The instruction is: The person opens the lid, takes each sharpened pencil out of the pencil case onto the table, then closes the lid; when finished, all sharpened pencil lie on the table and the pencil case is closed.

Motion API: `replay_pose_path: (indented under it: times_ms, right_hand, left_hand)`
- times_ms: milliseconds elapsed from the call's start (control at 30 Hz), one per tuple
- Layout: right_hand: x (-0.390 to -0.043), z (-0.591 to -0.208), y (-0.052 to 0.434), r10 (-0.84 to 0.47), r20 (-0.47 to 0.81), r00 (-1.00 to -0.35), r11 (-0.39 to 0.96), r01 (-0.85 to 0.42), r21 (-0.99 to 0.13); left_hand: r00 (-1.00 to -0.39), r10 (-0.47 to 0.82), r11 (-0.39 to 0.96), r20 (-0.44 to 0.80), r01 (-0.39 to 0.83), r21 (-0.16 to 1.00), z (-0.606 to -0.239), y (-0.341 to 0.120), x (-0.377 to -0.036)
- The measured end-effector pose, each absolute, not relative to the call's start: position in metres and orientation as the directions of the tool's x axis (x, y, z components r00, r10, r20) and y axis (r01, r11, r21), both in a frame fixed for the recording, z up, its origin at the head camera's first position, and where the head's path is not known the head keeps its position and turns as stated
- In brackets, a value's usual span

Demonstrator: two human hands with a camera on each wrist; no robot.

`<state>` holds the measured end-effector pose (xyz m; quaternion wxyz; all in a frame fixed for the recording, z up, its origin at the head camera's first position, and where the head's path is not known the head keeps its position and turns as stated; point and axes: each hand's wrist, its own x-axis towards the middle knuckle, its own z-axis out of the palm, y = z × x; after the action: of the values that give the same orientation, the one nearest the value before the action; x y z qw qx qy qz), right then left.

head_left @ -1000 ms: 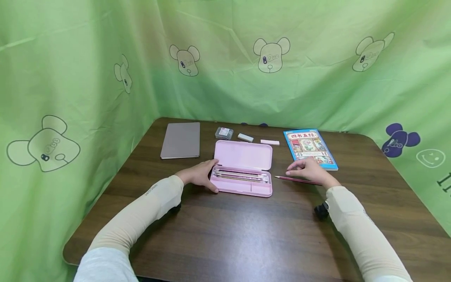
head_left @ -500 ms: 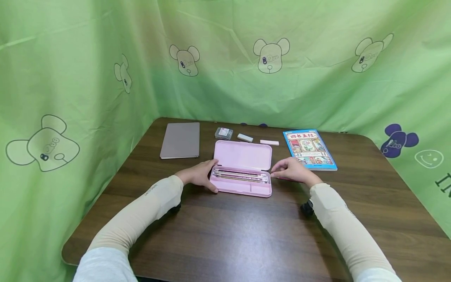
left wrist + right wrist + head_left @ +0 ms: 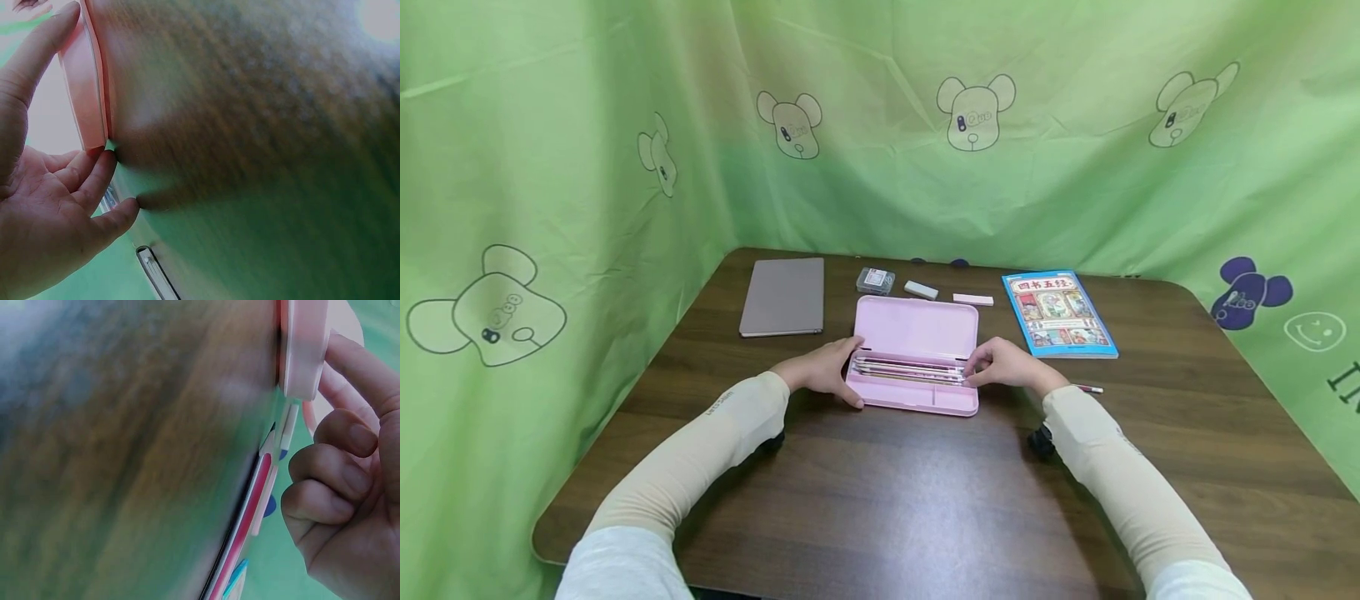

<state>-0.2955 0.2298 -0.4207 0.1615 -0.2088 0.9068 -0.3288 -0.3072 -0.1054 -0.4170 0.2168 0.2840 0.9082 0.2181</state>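
An open pink pencil case (image 3: 917, 398) lies in the middle of the table, lid tipped back. My left hand (image 3: 823, 371) holds its left end, thumb at the front corner and fingers at the back; the left wrist view shows the thumb along the case wall (image 3: 84, 94). Several pencils (image 3: 910, 369) lie in its back compartment. My right hand (image 3: 1007, 364) reaches over the right end, thumb and index finger at the pencil ends; its other fingers curl in. The case wall hides those fingertips in the right wrist view. Under the right wrist lies a red pencil (image 3: 247, 515) on the table.
At the back left lies a grey notebook (image 3: 782, 296). Behind the case are a small clear box (image 3: 876, 281), a white eraser (image 3: 921, 290) and a pink-and-white strip (image 3: 972, 299). A blue-edged book (image 3: 1060, 312) lies at the back right. Green cloth (image 3: 880, 192) hangs behind the table.
My right hand has moved left from above the red pencil to the pencil ends inside the case. The red pencil stays on the table. My left hand keeps its hold.
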Motion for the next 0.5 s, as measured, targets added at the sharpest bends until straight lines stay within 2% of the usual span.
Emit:
replay_pose_path:
  times_ms: [233, 500]
  right_hand:
    - [-0.2953, -0.4199, 0.225, -0.481, -0.167, -0.86, 0.73, -0.288, -0.621]
    - [-0.2939, -0.419, 0.2237, -0.496, -0.143, -0.857, 0.717, -0.311, -0.624]
  left_hand:
    - [-0.745, 0.61, 0.745, -0.271, 0.421, 0.518, -0.4163, -0.1055, -0.3071]
    - [-0.746, 0.608, 0.748, -0.272, 0.423, 0.512, -0.4166, -0.1052, -0.3062]
